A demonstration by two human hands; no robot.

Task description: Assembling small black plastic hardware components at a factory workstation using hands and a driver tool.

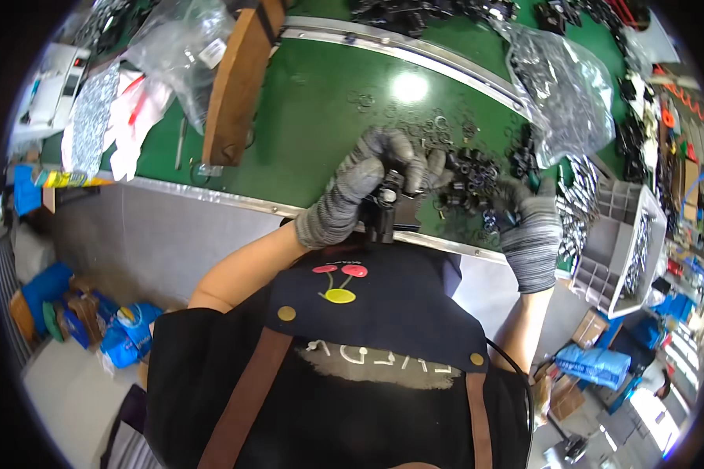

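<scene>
My left hand (356, 184), in a grey striped knit glove, is closed around a black cylindrical part (385, 205) at the near edge of the green table. Its fingers bend over the far side of the part and hide some of it. My right hand (533, 234), gloved the same way, reaches over small black parts at the table's near right. Its fingers look apart, the tips partly lost among the dark pieces. Between the hands lies a heap of small black fittings (473, 173). Thin rings (438, 125) are scattered beyond it.
A wooden block (238, 86) stands on the left, beside a clear plastic bag (181, 51). Another clear bag (563, 90) lies at the back right. Shiny metal pieces (577, 195) and a grey divided crate (614, 242) are right of my right hand. A metal rail (403, 53) crosses the table.
</scene>
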